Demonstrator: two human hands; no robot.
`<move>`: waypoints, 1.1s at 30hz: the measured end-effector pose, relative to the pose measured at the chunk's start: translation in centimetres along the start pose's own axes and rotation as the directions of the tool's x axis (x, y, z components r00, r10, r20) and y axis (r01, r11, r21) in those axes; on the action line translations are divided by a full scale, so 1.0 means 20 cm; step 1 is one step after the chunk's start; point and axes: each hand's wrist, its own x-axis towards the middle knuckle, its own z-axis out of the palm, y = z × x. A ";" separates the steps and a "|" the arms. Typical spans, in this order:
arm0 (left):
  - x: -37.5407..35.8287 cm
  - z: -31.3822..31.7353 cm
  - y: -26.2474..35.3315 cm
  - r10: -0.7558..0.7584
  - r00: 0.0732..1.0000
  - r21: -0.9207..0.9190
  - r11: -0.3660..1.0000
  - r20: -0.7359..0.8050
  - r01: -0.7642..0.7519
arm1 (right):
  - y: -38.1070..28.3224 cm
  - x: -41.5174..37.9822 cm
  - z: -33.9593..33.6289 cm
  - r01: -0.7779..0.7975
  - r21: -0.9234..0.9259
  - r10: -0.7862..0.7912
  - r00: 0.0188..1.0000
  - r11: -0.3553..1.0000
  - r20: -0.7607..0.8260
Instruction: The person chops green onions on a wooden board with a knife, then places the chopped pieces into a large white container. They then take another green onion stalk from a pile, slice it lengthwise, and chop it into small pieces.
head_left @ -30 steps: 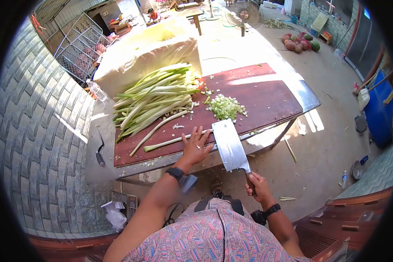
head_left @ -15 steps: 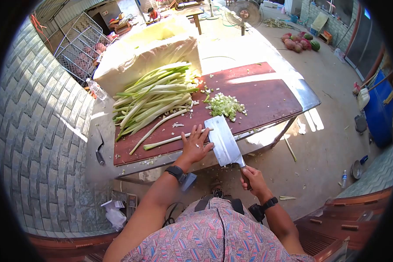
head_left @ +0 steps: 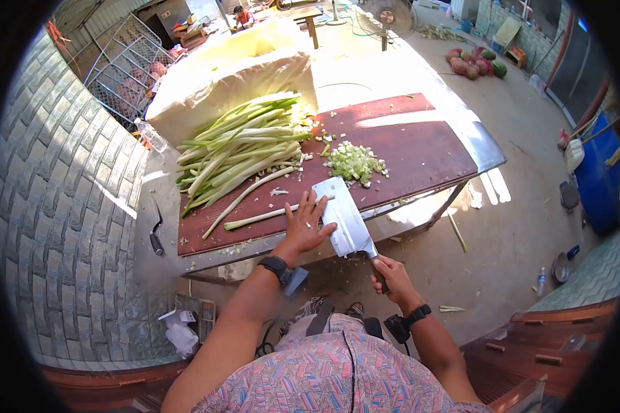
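My right hand (head_left: 395, 281) is wrapped round the handle of a broad cleaver (head_left: 346, 219), its blade over the near edge of the reddish-brown cutting board (head_left: 413, 158). Beside the blade, my left hand (head_left: 304, 228) presses down on a green onion stalk (head_left: 251, 220), fingers bent over it. The stalk's white end reaches the cleaver; fingers hide part of its length. A pile of chopped green onion (head_left: 355, 164) lies just beyond the blade. Farther left on the board rests a large bunch of whole green onions (head_left: 244, 155), with one loose stalk (head_left: 244, 201) in front.
The board lies on a metal table (head_left: 486, 151). A small dark-handled knife (head_left: 156, 237) and a plastic bottle (head_left: 151, 135) are on its left side. Behind the onions stands a cloth-covered block (head_left: 234, 89). A brick wall (head_left: 76, 206) rises at left; a fan (head_left: 386, 20) stands beyond.
The cleaver and my right hand have shifted slightly left and up, towards my left hand. My left hand stays on the stalk with little movement.
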 end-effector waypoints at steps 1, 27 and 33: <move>0.00 -0.01 0.00 0.008 1.000 0.000 1.000 0.011 -0.008 | 0.00 0.01 0.00 -0.004 0.016 0.004 1.000 1.000 -0.002; -0.25 -0.04 -0.52 -0.053 0.984 0.057 0.996 -0.173 0.064 | 0.08 0.00 0.30 0.074 -0.124 -0.084 0.993 0.990 -0.083; -0.24 -0.02 -0.57 0.047 0.984 0.070 0.997 -0.174 -0.035 | 0.08 0.01 0.48 0.039 -0.103 -0.051 0.991 0.994 -0.120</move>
